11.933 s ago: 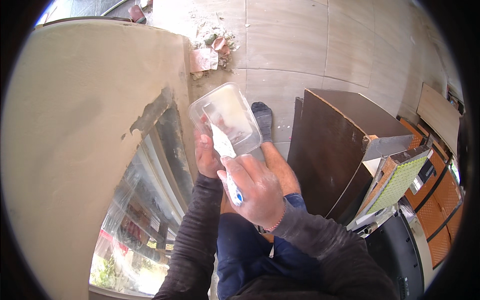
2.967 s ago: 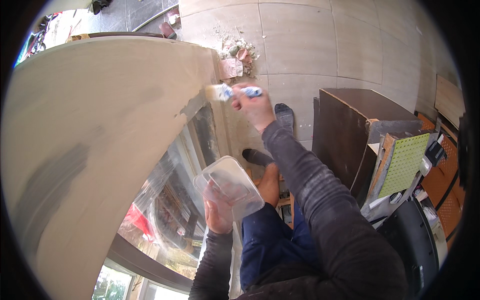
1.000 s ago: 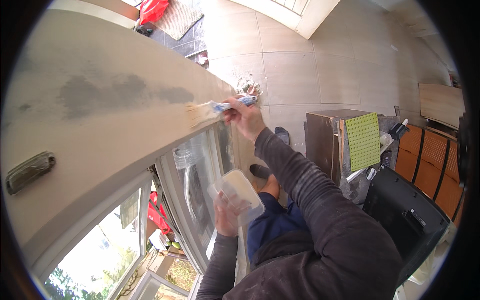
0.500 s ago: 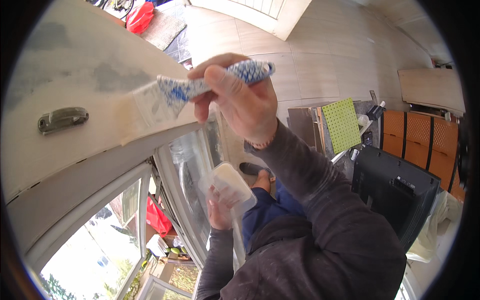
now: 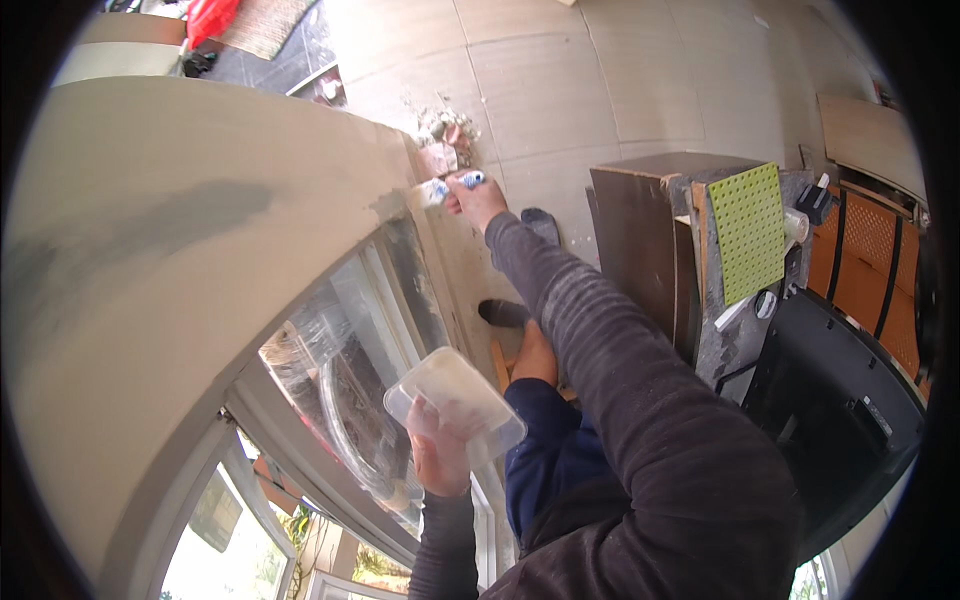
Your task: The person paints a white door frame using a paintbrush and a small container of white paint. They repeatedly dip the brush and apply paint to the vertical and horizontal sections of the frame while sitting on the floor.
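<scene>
Below us, pale floor tiles [image 5: 640, 90]; left, a broad beige wall surface [image 5: 170, 260] above a daylit window [image 5: 230, 520]; right, a dark brown cabinet [image 5: 640, 250], green perforated panel [image 5: 750, 230] and orange drawers [image 5: 870, 260].

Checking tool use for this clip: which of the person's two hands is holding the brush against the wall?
The right hand, stretched out, presses the blue-and-white-handled brush to the beige wall. The left hand, lower and nearer, holds a clear plastic container.

Dark grey long sleeves, faint lighter stripes and pale dusty smears on right sleeve [image 5: 620, 400]; left sleeve [image 5: 445, 545] same grey. Navy blue trousers [image 5: 550, 450]. Hands bare. Dark shoe [image 5: 503, 313].
</scene>
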Motion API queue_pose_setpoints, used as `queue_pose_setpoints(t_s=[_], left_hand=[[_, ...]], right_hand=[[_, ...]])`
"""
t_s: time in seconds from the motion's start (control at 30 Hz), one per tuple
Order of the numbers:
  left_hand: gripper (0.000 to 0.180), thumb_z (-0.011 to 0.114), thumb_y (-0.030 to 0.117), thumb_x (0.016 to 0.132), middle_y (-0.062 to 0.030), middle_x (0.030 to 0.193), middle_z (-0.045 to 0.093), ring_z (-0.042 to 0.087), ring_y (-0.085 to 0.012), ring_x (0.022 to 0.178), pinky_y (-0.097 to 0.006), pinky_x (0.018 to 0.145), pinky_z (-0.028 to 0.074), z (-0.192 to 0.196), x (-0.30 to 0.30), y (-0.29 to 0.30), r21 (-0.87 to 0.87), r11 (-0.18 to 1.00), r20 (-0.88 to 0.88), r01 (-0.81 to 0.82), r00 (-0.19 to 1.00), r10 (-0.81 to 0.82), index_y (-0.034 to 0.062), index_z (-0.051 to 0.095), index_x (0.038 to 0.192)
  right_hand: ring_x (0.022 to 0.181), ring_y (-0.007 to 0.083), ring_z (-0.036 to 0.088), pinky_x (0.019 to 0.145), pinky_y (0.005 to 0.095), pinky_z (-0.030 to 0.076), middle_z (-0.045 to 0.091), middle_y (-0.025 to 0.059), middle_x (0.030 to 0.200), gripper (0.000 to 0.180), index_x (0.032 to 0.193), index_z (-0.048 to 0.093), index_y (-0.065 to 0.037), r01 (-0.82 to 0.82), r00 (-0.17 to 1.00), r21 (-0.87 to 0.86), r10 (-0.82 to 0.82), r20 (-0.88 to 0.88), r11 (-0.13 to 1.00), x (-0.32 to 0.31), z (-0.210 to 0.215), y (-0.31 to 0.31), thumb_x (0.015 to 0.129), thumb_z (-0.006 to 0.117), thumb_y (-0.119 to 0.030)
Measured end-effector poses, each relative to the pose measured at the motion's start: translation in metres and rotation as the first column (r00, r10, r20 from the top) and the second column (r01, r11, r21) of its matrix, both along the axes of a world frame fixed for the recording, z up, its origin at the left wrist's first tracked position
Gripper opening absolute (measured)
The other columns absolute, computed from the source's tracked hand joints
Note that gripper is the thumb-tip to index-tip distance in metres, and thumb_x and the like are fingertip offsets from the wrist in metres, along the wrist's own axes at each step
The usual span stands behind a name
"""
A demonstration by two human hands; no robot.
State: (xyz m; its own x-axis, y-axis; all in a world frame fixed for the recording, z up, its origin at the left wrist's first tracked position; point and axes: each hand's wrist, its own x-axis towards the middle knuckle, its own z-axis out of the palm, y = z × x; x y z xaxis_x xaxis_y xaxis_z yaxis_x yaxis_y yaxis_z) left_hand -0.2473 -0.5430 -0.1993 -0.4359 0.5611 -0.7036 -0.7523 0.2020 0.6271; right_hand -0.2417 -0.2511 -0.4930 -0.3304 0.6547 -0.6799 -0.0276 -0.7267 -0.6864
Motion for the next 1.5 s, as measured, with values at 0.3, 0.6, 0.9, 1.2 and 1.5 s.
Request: queue_pose_setpoints(t_s=[0.3, 0.6, 0.9, 1.2, 1.5], left_hand=[[0.083, 0.056, 0.054, 0.094, -0.0205, 0.141, 0.045, 0.055, -0.0436, 0.119, -0.059, 0.096, 0.049, 0.010, -0.003, 0.025, 0.043, 0.999, 0.083, -0.002, 0.997, -0.002, 0.0074, 0.022, 0.154], [0.078, 0.050, 0.055, 0.097, -0.0204, 0.141, 0.045, 0.053, -0.0461, 0.122, -0.062, 0.100, 0.046, 0.009, -0.020, 0.023, 0.044, 0.999, 0.016, 0.014, 1.000, -0.015, 0.0079, 0.024, 0.154], [0.072, 0.046, 0.051, 0.101, -0.0205, 0.146, 0.040, 0.048, -0.0434, 0.128, -0.064, 0.101, 0.043, -0.055, -0.009, 0.019, -0.005, 0.999, 0.041, -0.054, 0.998, 0.054, 0.0090, 0.023, 0.155], [0.075, 0.045, 0.053, 0.101, -0.0207, 0.147, 0.039, 0.051, -0.0456, 0.124, -0.066, 0.096, 0.047, -0.104, -0.011, 0.020, -0.043, 0.998, 0.078, -0.034, 0.996, 0.037, 0.0087, 0.019, 0.156], [0.075, 0.043, 0.054, 0.101, -0.0201, 0.146, 0.038, 0.053, -0.0462, 0.123, -0.066, 0.096, 0.048, -0.112, -0.021, 0.029, -0.105, 0.994, 0.089, -0.014, 0.996, 0.024, 0.0098, 0.016, 0.156]], right_hand=[[0.067, 0.0148, 0.067, 0.060, 0.0284, 0.057, 0.069, 0.0100, 0.082, 0.022, 0.106, 0.067, 0.002, -0.015, 0.887, 0.135, 0.076, -0.456, 0.991, -0.005, 0.217, 0.042, 0.100, 0.059, -0.018], [0.067, 0.0158, 0.068, 0.058, 0.0284, 0.056, 0.071, 0.0103, 0.084, 0.026, 0.104, 0.068, 0.001, 0.042, 0.809, -0.202, -0.152, -0.568, 0.978, -0.006, 0.128, 0.031, 0.098, 0.062, -0.023], [0.066, 0.0128, 0.068, 0.058, 0.0269, 0.055, 0.071, 0.0071, 0.080, 0.015, 0.102, 0.069, -0.002, 0.136, 0.985, -0.041, -0.131, 0.111, 0.990, -0.009, -0.063, -0.003, 0.094, 0.067, -0.015], [0.076, 0.0118, 0.068, 0.071, 0.0241, 0.055, 0.074, 0.0082, 0.093, 0.019, 0.111, 0.072, -0.001, -0.317, 0.948, -0.143, 0.309, -0.073, 0.938, 0.061, -0.063, -0.139, 0.093, 0.069, -0.008], [0.070, 0.0154, 0.069, 0.066, 0.0280, 0.059, 0.073, 0.0114, 0.088, 0.015, 0.099, 0.071, 0.001, -0.376, 0.922, -0.046, 0.369, -0.115, 0.925, 0.004, -0.081, 0.001, 0.089, 0.072, -0.009]])
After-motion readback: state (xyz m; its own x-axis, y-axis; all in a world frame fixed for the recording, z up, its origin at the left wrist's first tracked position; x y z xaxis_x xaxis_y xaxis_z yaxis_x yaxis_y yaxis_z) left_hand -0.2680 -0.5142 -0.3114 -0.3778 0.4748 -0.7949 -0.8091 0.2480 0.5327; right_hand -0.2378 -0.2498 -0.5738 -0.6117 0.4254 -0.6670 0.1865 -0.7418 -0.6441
